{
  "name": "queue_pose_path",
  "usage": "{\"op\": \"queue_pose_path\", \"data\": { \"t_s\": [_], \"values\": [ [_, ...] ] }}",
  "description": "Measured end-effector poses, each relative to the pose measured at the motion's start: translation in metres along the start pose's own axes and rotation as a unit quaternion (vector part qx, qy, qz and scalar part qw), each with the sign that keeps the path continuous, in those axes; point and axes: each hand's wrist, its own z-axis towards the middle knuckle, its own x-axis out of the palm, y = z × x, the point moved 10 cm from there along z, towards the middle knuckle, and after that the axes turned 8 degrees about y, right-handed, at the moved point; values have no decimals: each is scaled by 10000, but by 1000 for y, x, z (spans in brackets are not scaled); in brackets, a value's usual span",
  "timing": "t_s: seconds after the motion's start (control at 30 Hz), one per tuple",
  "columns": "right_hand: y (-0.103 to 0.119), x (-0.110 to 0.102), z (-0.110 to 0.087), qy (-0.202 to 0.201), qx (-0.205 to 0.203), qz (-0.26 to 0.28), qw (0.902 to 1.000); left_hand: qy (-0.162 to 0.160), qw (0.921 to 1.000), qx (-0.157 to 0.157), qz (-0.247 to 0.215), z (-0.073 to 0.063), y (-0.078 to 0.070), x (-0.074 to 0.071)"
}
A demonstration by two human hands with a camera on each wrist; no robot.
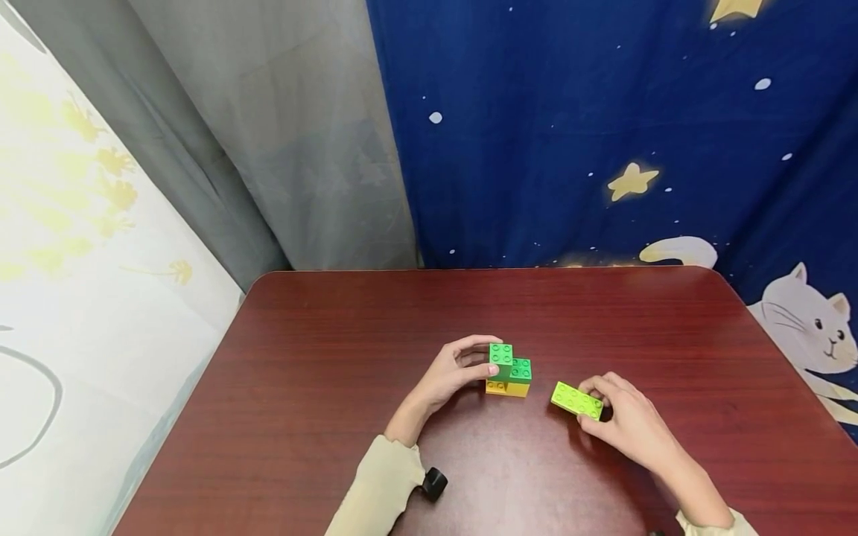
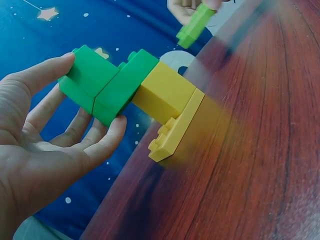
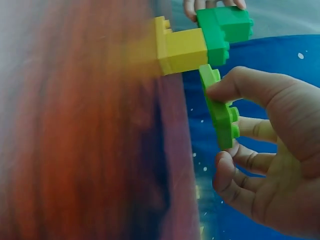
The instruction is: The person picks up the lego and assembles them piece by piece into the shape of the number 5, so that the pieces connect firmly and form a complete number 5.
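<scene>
Now, the lime brick (image 1: 574,400) is in the air above the bench (image 1: 375,327), studs up and lying roughly level, its long axis slanting across the head view: the free end points left and a little away from the person, toward the stack (image 1: 516,375), and the other end runs back right into the grip. And there is the right hand (image 1: 626,417) on it, thumb on the near side, fingers on the far side, pinching that right end, the wrist trailing down to the lower right.

Over on the left, the stack stands upright on the bench, stepped as it climbs: yellow plate (image 1: 496,387) at the bottom with bare studs on its left, yellow block (image 1: 518,389) above, then a longer green brick (image 1: 521,368) lying left to right, and a square green block (image 1: 500,357) over its left end. The left hand (image 1: 456,376) grips the green part, thumb near, forefinger reaching round the far side, forearm angling in from the lower left. The two hands are apart, with a small gap between brick and stack.
</scene>
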Motion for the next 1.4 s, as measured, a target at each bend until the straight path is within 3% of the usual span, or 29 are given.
{"op": "queue_pose_path", "data": {
  "t_s": [0.33,0.6,0.83,1.4],
  "values": [
    [10,-10,9,-435,-344,445,9975,-20,10000,-17,-9,1,2,0],
    [12,-12,12,-349,-309,1210,9916,-29,10000,-64,54,1,-2,1],
    [22,-11,18,-193,-379,2090,9770,-88,9998,-148,-100,0,1,1],
    [52,-16,52,-261,-851,1630,9826,-33,9999,-61,-96,1,1,0]
  ]
}}
